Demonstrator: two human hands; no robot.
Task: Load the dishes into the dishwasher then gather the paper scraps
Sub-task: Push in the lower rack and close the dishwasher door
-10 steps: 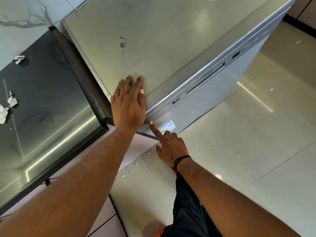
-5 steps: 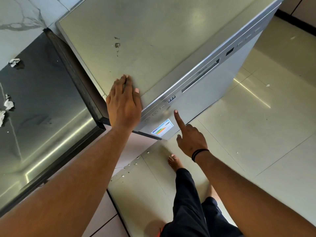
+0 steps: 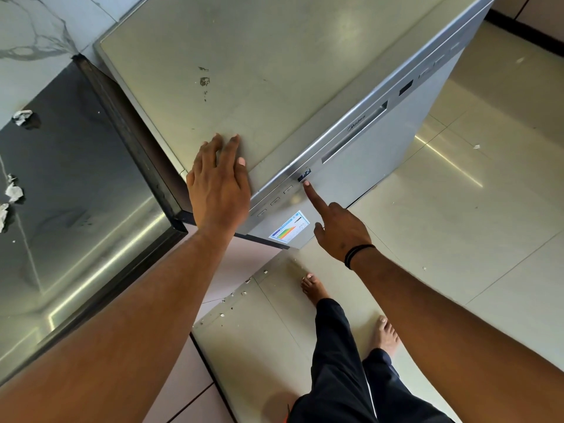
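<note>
Left hand (image 3: pixel 218 186) is flat on the dishwasher (image 3: pixel 274 71) top, right at its front left corner, fingers straight and together, palm down, holding nothing. Right hand (image 3: pixel 338 232) is curled up except the index finger, which sticks out and touches the control strip just under the little display (image 3: pixel 304 174) reading "P2". A black band (image 3: pixel 357 253) sits on that wrist.

The dishwasher is a brushed silver-grey box with a matte, slightly scuffed top carrying a few dark marks (image 3: pixel 204 82) near the middle. Door is closed, with a long recessed handle slot (image 3: pixel 355 132) and a colourful energy sticker (image 3: pixel 289 228) at the lower left corner of the front panel.

Compared to half a second ago, the right index finger has slid up from below the button row to the display, and the digits are now readable. The left hand hasn't really budged.

To the left is a shiny dark steel counter (image 3: pixel 76 209) with a black rim, and the crumpled white paper scraps (image 3: pixel 13 192) lie near its left edge, one more (image 3: pixel 22 116) toward the back. Glossy beige floor tiles (image 3: pixel 457 224) are speckled with tiny white bits, bare feet below.
</note>
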